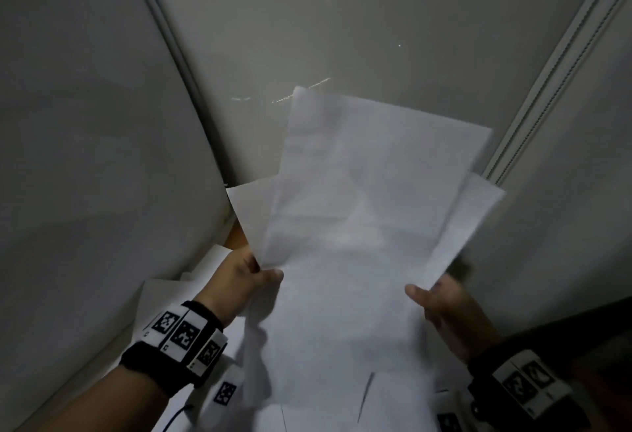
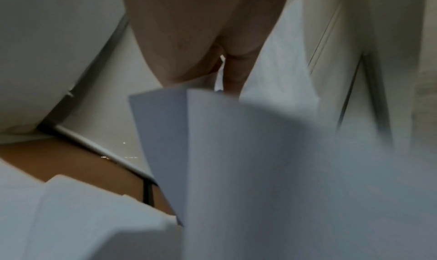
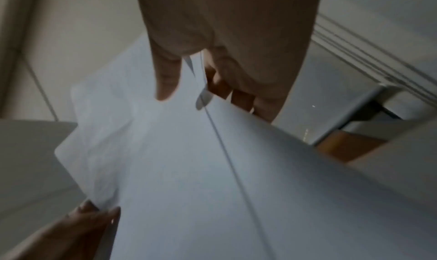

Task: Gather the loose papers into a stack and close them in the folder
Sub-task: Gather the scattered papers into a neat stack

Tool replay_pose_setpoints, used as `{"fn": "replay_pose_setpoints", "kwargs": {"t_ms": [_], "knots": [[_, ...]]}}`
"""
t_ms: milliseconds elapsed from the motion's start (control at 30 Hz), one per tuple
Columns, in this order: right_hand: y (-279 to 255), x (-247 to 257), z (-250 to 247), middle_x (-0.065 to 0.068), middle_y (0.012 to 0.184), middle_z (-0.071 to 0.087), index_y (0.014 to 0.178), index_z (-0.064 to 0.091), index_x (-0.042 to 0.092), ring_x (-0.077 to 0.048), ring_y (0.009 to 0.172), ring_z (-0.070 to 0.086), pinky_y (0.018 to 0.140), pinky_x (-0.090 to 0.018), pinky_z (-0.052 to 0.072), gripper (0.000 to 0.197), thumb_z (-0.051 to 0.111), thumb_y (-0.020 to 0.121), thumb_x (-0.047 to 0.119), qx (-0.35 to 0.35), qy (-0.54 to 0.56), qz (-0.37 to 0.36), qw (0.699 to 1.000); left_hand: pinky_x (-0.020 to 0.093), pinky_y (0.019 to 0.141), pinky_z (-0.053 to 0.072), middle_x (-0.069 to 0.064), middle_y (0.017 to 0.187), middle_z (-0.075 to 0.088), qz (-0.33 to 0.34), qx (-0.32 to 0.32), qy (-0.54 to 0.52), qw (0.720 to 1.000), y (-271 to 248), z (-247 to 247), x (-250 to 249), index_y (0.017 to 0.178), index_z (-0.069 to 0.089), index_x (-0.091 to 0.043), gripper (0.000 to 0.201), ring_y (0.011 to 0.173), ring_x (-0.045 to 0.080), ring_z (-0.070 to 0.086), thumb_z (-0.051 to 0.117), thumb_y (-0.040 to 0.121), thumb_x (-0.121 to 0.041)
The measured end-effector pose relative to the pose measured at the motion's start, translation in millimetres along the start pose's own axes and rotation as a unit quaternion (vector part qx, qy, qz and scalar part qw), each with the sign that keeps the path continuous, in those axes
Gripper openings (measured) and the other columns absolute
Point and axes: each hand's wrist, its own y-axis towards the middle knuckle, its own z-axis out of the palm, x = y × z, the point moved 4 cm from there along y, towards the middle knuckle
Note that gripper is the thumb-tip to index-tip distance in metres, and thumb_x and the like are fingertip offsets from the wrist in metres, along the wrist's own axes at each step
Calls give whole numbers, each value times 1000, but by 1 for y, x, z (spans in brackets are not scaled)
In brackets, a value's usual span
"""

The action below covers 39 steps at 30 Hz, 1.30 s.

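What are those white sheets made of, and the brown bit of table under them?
The white sheets look like thin matte paper: they bend and fan out where the left hand and right hand pinch them. The brown table looks smooth, maybe wood or laminate; the dim light leaves that unclear.

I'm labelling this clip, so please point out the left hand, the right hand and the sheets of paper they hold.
left hand (image 1: pixel 244 276), head view, back of the hand.
right hand (image 1: pixel 444 308), head view, middle of the hand.
sheets of paper (image 1: pixel 362 212), head view, middle of the top sheet.
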Motion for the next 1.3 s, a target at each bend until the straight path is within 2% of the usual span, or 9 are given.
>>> {"fn": "replay_pose_setpoints", "kwargs": {"t_ms": [200,300,400,633,833,1000,1100,1167,1300], "knots": [[-4,0,-4,14,29,48,28,43,18,4,33,46,42,-4,36,56,69,73,-3,-71,-83,-90,990,30,65,56,5,76,74,-17,-28,-46,998,-6,13,5,83,71,5,14,66,13,69,77,70,1],[-10,-13,3,19,63,72,59,72,24,4,60,65,58,-11,49,28,74,67,-3,-10,-107,-99,989,19,71,57,-1,95,78,-41,26,-94,994,-11,20,20,102,69,-14,51,89,13,72,84,54,-19],[-16,-26,10,21,88,73,93,69,15,1,80,68,63,-6,49,32,70,71,-7,-4,-76,-95,993,22,77,57,1,106,74,-42,19,-67,997,-16,21,22,111,64,-17,61,100,13,68,80,54,-32],[-19,-4,13,38,67,66,96,64,11,18,72,61,61,3,42,25,67,75,-2,-108,-36,-142,983,8,70,52,-5,95,74,37,-31,-61,997,-13,19,-10,108,65,-5,29,87,1,70,67,80,3],[-21,-34,10,4,69,64,53,55,13,-14,85,67,71,-16,47,29,74,67,29,-69,-136,-34,988,26,77,59,7,103,73,-54,-40,-129,989,-20,31,28,108,63,-11,65,95,19,69,82,47,-25],[-1,-63,5,-11,101,65,104,62,0,15,81,59,67,6,38,32,70,73,-2,-101,-143,-44,984,17,72,55,1,96,70,-98,-35,-60,993,-16,53,57,109,64,-8,45,89,14,67,80,67,-12],[9,-60,-8,-19,98,66,105,60,-13,-5,88,63,60,4,38,30,65,79,3,-175,-128,-45,975,34,95,50,1,110,65,-101,-22,59,993,-12,50,63,112,65,-16,43,107,21,62,78,71,-17],[13,-49,-25,-16,88,64,96,63,-13,-23,91,60,64,-11,38,26,65,80,8,-235,-117,-47,964,36,104,41,0,129,49,-143,-65,207,966,-17,28,79,131,50,-26,65,121,23,48,74,71,-21],[21,-43,-60,-19,96,61,100,59,-15,-29,91,56,79,-30,34,29,65,79,4,-257,-123,-21,958,49,107,33,15,151,21,-357,-222,382,823,-64,-43,117,145,15,-31,87,136,34,25,65,74,-40]]}}
